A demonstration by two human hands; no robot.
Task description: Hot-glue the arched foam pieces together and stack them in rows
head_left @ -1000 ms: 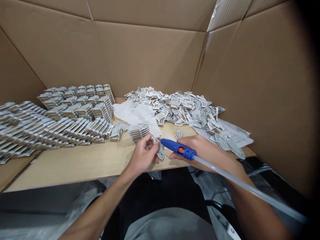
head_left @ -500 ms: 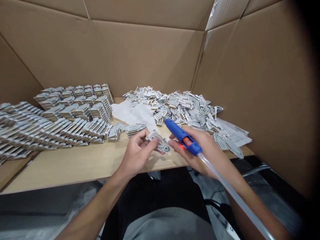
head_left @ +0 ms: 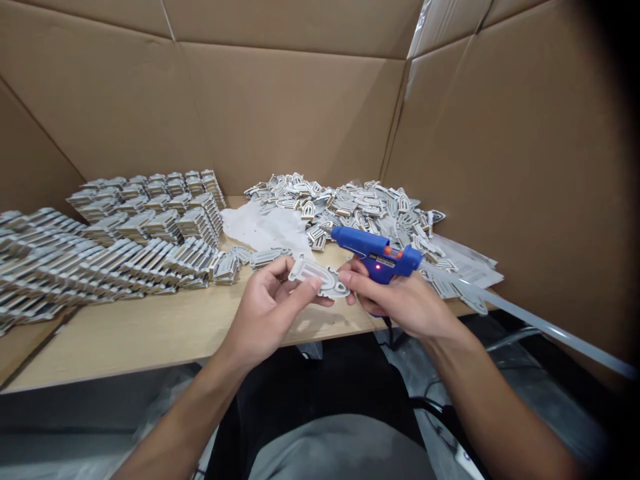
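My left hand [head_left: 270, 308] pinches a flat grey shield-shaped piece [head_left: 316, 276] just above the near edge of the wooden table [head_left: 165, 327]. My right hand [head_left: 400, 297] grips a blue glue gun [head_left: 376, 253] whose red light glows and whose nozzle points left. The fingertips of that hand also touch the right end of the grey piece. A clear glue stick [head_left: 550, 330] runs out of the gun's back to the right.
A loose heap of the same grey pieces [head_left: 360, 210] lies at the back right on white paper [head_left: 265, 230]. Neat rows of stacked pieces [head_left: 115, 243] fill the left. Cardboard walls [head_left: 300, 113] enclose the table on three sides.
The glue gun swung from pointing down at the piece to lying level with its nozzle to the left. Both hands lifted the grey piece slightly and the right fingertips came onto it.
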